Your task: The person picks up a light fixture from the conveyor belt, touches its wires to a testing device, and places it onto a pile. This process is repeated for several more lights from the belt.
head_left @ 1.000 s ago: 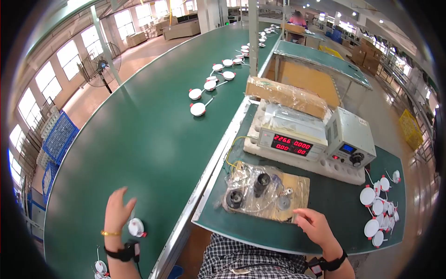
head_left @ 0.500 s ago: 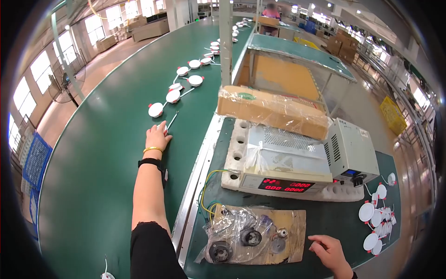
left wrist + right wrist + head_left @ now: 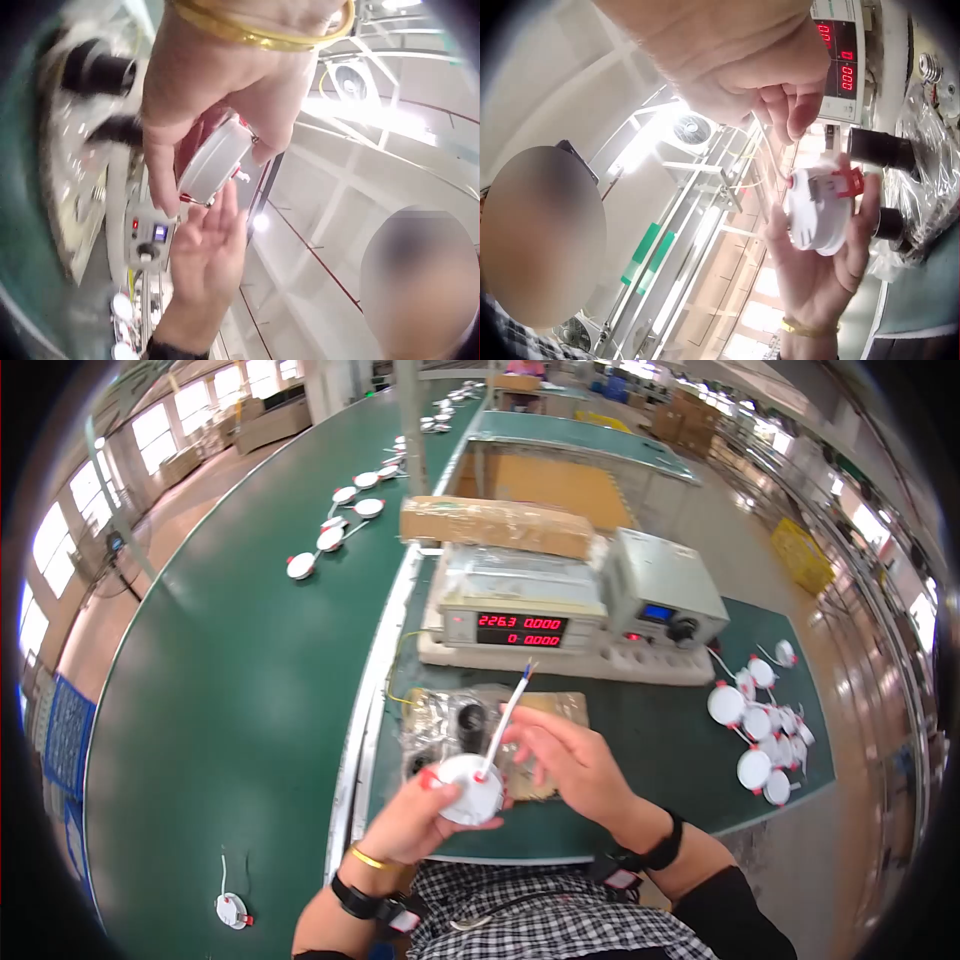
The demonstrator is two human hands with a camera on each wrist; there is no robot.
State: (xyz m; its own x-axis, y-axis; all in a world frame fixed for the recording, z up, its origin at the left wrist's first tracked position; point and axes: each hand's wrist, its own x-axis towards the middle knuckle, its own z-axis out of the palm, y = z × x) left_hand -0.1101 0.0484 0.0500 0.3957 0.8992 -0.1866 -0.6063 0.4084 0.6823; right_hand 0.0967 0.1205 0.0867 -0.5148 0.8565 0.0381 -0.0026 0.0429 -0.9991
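Note:
My left hand [image 3: 410,822] grips a round white downlight [image 3: 470,792] by its rim, its back side up. Red clips [image 3: 849,182] stand at the lamp's edge. From its back a white cable [image 3: 497,738] rises to bare coloured wire ends. Beside the cable is my right hand [image 3: 575,765], fingers loosely bent, their tips right at the cable's middle. In the left wrist view the right palm [image 3: 206,259] faces the lamp with fingers stretched towards it. Beneath the hands lies a plastic-wrapped board [image 3: 560,710] with black round sockets [image 3: 471,728].
Behind the board stands a power meter [image 3: 520,628] with red digits, next to a grey box with a knob [image 3: 665,590]. Several downlights [image 3: 755,722] lie piled at the right. A green conveyor [image 3: 230,690] runs along the left, carrying more lamps and one downlight [image 3: 232,910] nearby.
My left hand reached forward along the conveyor, took a downlight and brought it back over the board. The right hand rose from the table's right side to the lamp's cable.

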